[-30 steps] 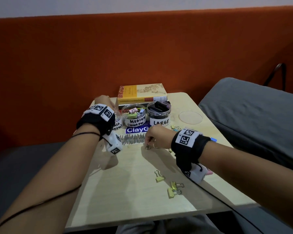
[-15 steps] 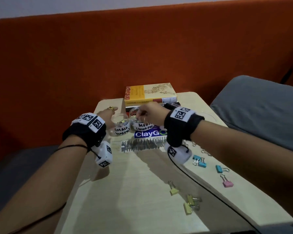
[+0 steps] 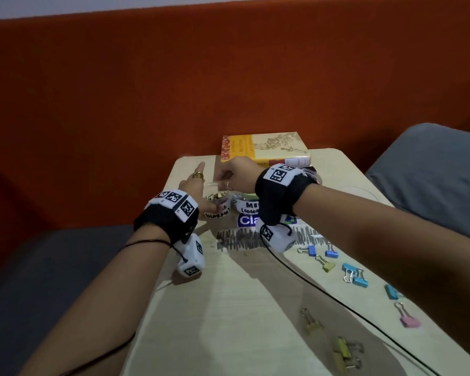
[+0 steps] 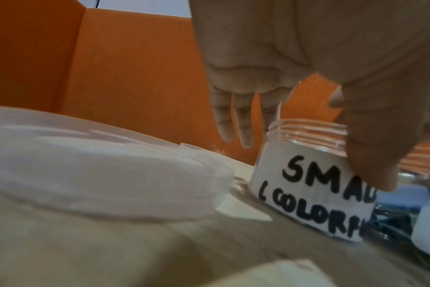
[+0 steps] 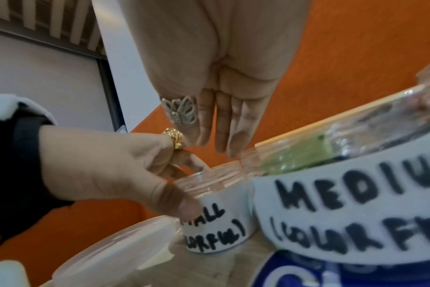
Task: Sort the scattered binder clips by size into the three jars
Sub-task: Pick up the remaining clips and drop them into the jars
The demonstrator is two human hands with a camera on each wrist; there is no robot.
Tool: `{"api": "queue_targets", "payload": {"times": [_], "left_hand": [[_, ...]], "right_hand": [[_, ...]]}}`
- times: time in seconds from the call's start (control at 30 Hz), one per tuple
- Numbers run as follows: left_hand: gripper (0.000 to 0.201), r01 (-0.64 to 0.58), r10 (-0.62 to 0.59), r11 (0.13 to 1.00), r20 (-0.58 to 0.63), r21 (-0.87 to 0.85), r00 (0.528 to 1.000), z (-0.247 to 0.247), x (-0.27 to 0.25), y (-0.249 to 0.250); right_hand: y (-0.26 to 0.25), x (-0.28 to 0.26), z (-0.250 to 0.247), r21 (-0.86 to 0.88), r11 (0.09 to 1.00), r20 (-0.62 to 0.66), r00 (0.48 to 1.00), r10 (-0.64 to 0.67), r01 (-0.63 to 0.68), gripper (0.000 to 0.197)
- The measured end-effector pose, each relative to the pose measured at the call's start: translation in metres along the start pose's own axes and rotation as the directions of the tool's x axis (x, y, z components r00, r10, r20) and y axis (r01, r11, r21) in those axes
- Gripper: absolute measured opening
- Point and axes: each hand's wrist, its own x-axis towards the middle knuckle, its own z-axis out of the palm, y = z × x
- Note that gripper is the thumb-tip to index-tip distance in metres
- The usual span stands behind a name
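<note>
The small jar (image 3: pixel 217 210) stands at the table's far left, with gold clips inside it. My left hand (image 3: pixel 201 191) grips it, thumb (image 4: pixel 371 155) on the label and fingers behind the rim. Directly above the jar's mouth hovers my right hand (image 3: pixel 234 172); its fingers (image 5: pixel 224 132) point straight down and no clip shows between them. The medium jar (image 3: pixel 246 207) stands just right of the small one. My right wrist hides most of the large jar. Several loose clips lie at the right: blue (image 3: pixel 356 278), pink (image 3: pixel 409 320), yellow (image 3: pixel 342 351).
A clear lid (image 4: pixel 86 174) lies left of the small jar, and another lid (image 3: pixel 361 189) is at the far right. A book (image 3: pixel 263 147) lies behind the jars. The table (image 3: pixel 228 308) is narrow, with a grey cushion (image 3: pixel 432 172) to its right.
My right hand has left the table's middle, passed the medium jar and now hangs over the small jar. My left hand has stayed at the small jar.
</note>
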Motion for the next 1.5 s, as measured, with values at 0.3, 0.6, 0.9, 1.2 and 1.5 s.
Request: {"api": "queue_targets", "payload": {"times": [0.3,0.6,0.9,1.2,1.5], "left_hand": [[0.104,-0.221,0.221,0.970,0.016,0.096,0.975,-0.005,-0.069,0.040],[0.069,-0.437,0.390,0.887,0.263,0.151,0.882,0.029,-0.145,0.095],[0.038,-0.501,0.425,0.858,0.385,0.118,0.819,0.054,-0.187,0.126],[0.062,-0.560,0.418,0.813,0.509,0.159,0.753,0.071,-0.190,0.140],[0.037,-0.495,0.385,0.850,0.428,0.182,0.818,0.065,-0.167,0.129]], "right_hand": [[0.036,-0.077,-0.031,-0.006,0.999,-0.084,0.995,0.048,-0.049,0.017],[0.059,-0.169,-0.028,-0.250,0.943,0.101,0.963,0.251,-0.220,0.033],[0.066,-0.189,-0.011,-0.328,0.912,0.157,0.938,0.308,-0.245,0.029],[0.063,-0.191,-0.006,-0.329,0.916,0.223,0.923,0.313,-0.231,0.037],[0.064,-0.188,0.000,-0.335,0.918,0.186,0.940,0.284,-0.211,0.026]]}}
